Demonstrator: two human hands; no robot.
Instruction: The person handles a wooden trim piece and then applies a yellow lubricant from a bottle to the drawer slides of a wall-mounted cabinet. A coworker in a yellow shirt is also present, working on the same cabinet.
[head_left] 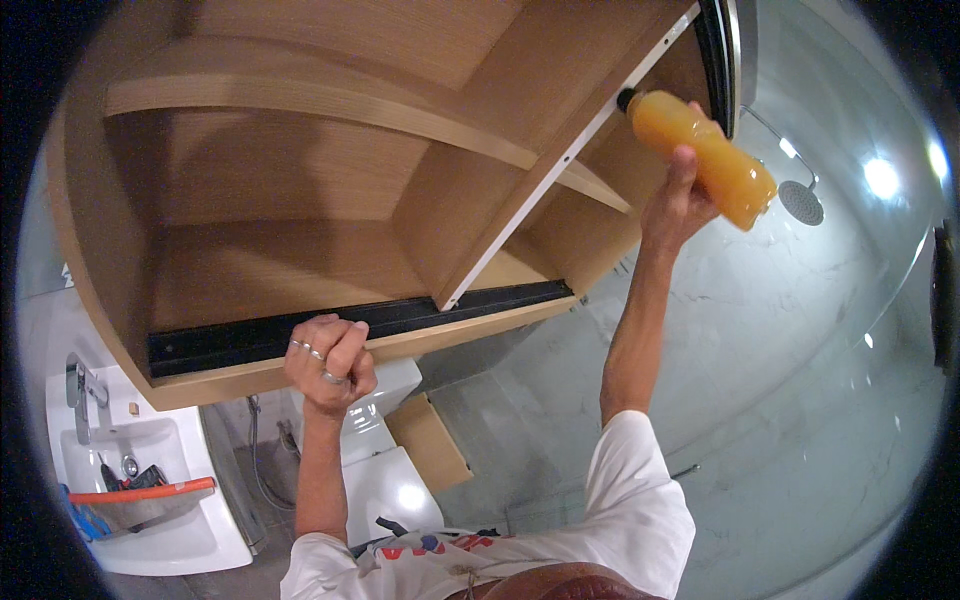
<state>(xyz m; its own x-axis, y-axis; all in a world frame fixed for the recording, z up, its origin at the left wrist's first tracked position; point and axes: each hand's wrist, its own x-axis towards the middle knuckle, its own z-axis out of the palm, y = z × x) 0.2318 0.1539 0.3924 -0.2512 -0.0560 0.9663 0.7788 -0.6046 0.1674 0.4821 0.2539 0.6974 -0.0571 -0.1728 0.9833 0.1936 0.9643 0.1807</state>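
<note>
Near the cabinet (460, 190), the right hand (679, 207) grips the orange bottle (718, 160) mid-body, probably for balance. The left hand (331, 366) curls closed at the cabinet's lower edge, probably bracing.

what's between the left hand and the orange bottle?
Head view, going from left hand to orange bottle: the wooden cabinet's black strip, white-edged divider and right compartment, then the right hand holding the bottle.

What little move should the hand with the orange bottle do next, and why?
Perhaps the right hand should turn the orange bottle more upright: it's tilted, and its black cap looks close to the white divider edge, so it might bump.
</note>
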